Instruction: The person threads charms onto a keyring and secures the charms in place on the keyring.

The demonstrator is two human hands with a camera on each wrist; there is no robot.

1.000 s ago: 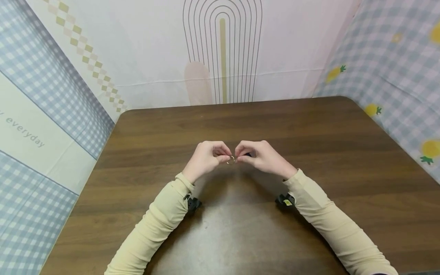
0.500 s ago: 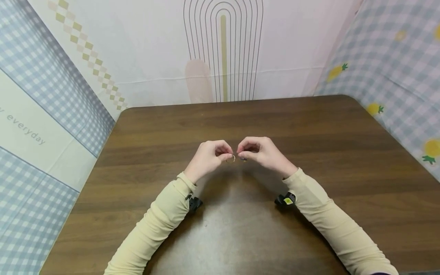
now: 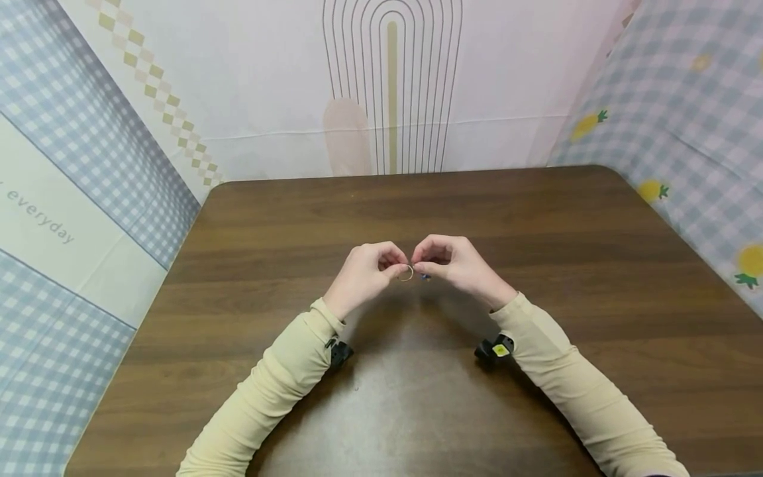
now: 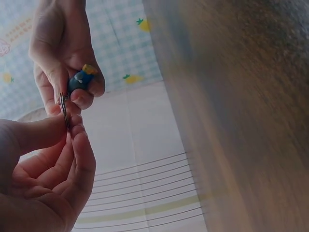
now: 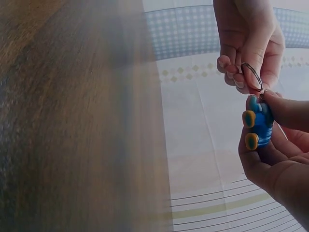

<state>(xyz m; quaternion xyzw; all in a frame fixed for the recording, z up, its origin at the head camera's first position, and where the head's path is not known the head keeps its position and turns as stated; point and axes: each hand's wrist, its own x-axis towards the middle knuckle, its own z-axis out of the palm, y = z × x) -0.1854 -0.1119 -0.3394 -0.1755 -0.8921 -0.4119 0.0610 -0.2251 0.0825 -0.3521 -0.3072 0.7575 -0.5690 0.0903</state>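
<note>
My left hand (image 3: 365, 277) pinches a thin metal key ring (image 5: 254, 71) between thumb and fingers. Close beside it, my right hand (image 3: 457, 266) grips a small blue figurine charm (image 5: 263, 126) with orange-yellow parts, its thumb near the top where the ring joins. In the left wrist view the charm (image 4: 79, 82) pokes out between the right thumb and fingers, and the key ring (image 4: 63, 110) appears edge-on between the two hands. The head view gives only a small blue patch of the charm (image 3: 426, 276) below the right fingertips. Fingers cover the joint, so its details cannot be made out.
Both hands are held above a brown wooden table (image 3: 286, 225). A dark wrist camera (image 3: 340, 355) sits under the left sleeve, another wrist camera (image 3: 494, 350) under the right. Behind the table hangs a pale patterned cloth (image 3: 256, 79), with checked cloth (image 3: 644, 126) at the sides.
The left hand with the key ring has shifted slightly right. The right hand has risen a little and turned, and the blue charm now shows below its fingertips.
</note>
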